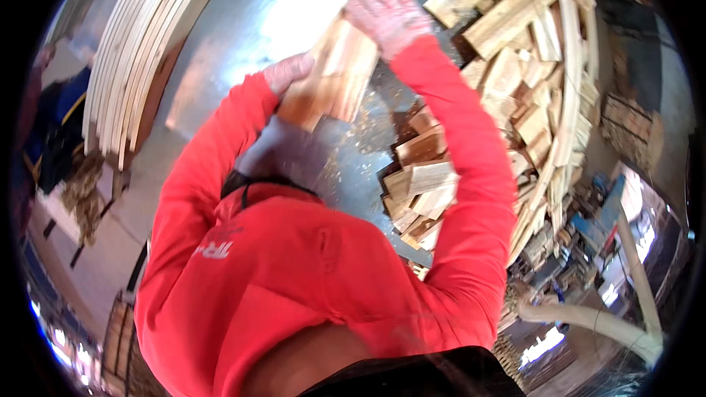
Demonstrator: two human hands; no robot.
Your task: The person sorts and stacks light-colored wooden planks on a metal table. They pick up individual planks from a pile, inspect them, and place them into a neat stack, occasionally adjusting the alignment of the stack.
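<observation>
Several pale wooden boards [331, 77], side by side with uneven near ends, lie at a slant over the shiny metal table [353, 169]. My left hand [289, 71] grips their left edge near the close end, its fingers pressed together against the wood. Farther along, my right hand [390, 18] reaches over the boards from the right and holds them, its fingers across the top face. The undersides of the boards and parts of my fingertips are hidden. Both hands look dusty or gloved; I cannot tell which.
Short wood offcuts [434, 180] lie heaped beside my right arm. A larger pile of wood pieces [526, 103] fills the right side. Long boards [147, 44] are stacked at the left. Sawdust [375, 121] dots the table. A pale hose [588, 317] runs at the lower right.
</observation>
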